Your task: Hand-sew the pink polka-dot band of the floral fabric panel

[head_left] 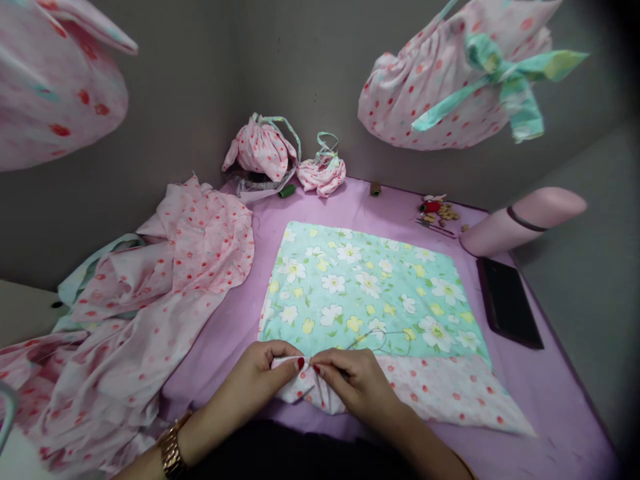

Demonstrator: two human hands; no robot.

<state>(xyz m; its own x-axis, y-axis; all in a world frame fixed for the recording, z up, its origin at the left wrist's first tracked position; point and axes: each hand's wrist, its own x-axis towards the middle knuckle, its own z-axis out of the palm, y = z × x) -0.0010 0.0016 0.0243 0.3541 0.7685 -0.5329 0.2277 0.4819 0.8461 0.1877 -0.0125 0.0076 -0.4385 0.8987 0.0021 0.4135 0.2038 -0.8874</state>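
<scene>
Head view: the left hand (pixel 265 377) and right hand (pixel 357 385) meet fingertip to fingertip at the near edge of the spotted pink cloth (pixel 450 393). Each is closed in a thumb-and-forefinger pinch on a gathered fold of it, seemingly so the pleat stays tight between them. Whether the right hand also has a needle I cannot tell; a dark thread (pixel 387 333) loops just beyond its knuckles. The cloth joins a mint floral panel (pixel 365 280) spread flat ahead of both hands on the purple surface (pixel 550 427), likely so only the pinched edge bunches. Left of the left hand lies a heap of pink fabric (pixel 165 287). Well apart to the right of the right hand is a black phone (pixel 507 303).
</scene>
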